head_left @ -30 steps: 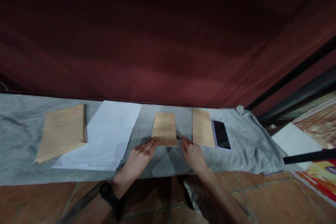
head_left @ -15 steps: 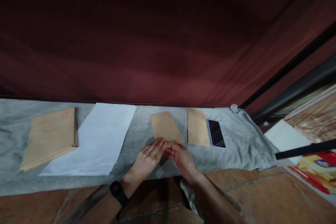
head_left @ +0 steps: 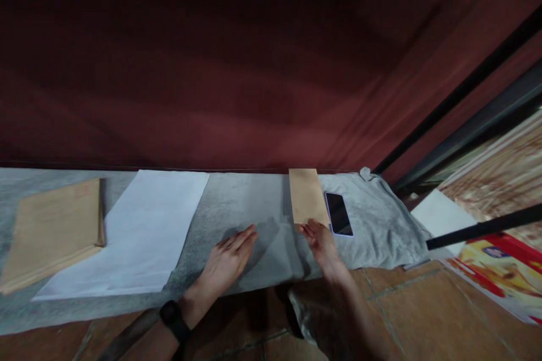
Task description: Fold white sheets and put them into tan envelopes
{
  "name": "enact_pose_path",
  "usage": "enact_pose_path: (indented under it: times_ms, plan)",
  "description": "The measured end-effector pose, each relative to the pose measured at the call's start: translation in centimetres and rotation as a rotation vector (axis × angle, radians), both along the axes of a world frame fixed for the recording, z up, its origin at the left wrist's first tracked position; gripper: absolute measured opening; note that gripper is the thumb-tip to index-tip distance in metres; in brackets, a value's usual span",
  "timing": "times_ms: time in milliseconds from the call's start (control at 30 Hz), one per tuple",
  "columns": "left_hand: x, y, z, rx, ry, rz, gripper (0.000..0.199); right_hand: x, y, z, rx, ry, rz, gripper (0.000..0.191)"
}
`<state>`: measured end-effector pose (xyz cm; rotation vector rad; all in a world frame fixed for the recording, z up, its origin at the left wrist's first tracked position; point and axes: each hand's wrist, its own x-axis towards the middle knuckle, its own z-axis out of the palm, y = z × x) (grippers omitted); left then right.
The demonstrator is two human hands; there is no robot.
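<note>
My right hand pinches the near edge of a brown paper envelope. Only one envelope shows at this spot; whether another lies beneath it I cannot tell. Just right of it lies a phone with a dark screen and a pale purple case. My left hand, a black band on its wrist, hovers over the grey cloth with its fingers stretched out and nothing in them.
Left on the cloth are a large white sheet and a stack of brown envelopes overlapping it. A dark red curtain rises behind. A black bar and a colourful printed package are at right.
My right hand has carried the envelope from the middle to the right, where the other one lay. My left hand has let go and drawn away leftward. The view has shifted slightly.
</note>
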<state>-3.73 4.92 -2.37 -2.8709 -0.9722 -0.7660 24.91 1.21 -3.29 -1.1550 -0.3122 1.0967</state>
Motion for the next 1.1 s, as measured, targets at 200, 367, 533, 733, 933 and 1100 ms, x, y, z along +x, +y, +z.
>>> enact_pose_path:
  times_ms: [200, 367, 533, 733, 933, 1100]
  plan:
    - [-0.4, 0.1, 0.1, -0.018, -0.05, 0.019, 0.037, 0.9, -0.7, -1.6, -0.053, 0.009, -0.021, 0.025]
    - [-0.9, 0.1, 0.3, -0.068, -0.041, 0.049, 0.038, 0.9, -0.9, -2.0, -0.066, 0.049, -0.048, 0.026]
    - [-1.5, 0.3, 0.3, -0.132, -0.029, 0.108, 0.037, 1.1, -1.2, -1.5, -0.082, 0.086, -0.026, 0.025]
    - [-3.7, 1.2, 0.6, -0.085, -0.014, 0.317, 0.039, 2.6, -2.5, 0.5, -0.205, 0.173, 0.291, 0.005]
    - [-7.8, 2.0, 1.3, -0.223, 0.201, 0.813, 0.051, 3.0, -2.8, 1.4, -0.282, 0.118, 0.586, 0.018]
    - [-9.2, 1.9, 1.7, -0.346, 0.385, 0.987, 0.063, 0.1, -0.8, 0.8, -0.088, -0.519, 0.398, 0.027]
